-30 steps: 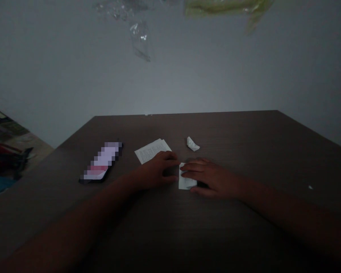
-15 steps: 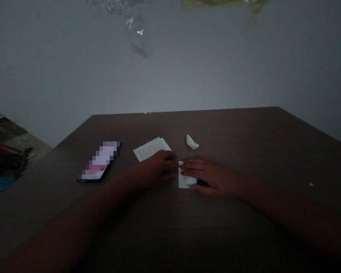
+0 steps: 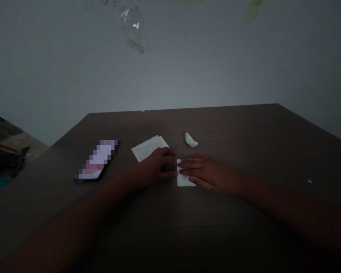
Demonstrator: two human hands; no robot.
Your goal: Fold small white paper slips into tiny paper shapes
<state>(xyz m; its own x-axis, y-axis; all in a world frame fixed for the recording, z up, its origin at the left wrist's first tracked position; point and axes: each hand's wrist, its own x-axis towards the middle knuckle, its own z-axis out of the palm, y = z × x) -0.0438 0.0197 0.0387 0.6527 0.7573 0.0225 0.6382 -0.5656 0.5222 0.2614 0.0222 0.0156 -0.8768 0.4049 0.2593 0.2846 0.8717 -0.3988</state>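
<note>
A small piece of white paper (image 3: 185,181) lies on the dark wooden table, partly covered by my right hand (image 3: 206,172). That hand rests flat over it with the fingers stretched toward the left. My left hand (image 3: 159,167) is beside the paper's left edge, fingers curved and slightly apart, with nothing visible in them. Behind my left hand lie printed paper sheets (image 3: 147,148), their near corner hidden by it. Beyond my right hand sits a small folded white paper piece (image 3: 190,140).
A phone (image 3: 98,161) with a lit, blurred screen lies on the left of the table (image 3: 230,125). A tiny white scrap (image 3: 309,181) is at the right. Clear plastic (image 3: 133,28) hangs on the wall behind. Assorted items (image 3: 2,155) show beyond the left edge.
My right thumb has moved in toward the other fingers, and the hand lies flatter on the paper. My left hand stays almost in place. The whole view has shifted slightly.
</note>
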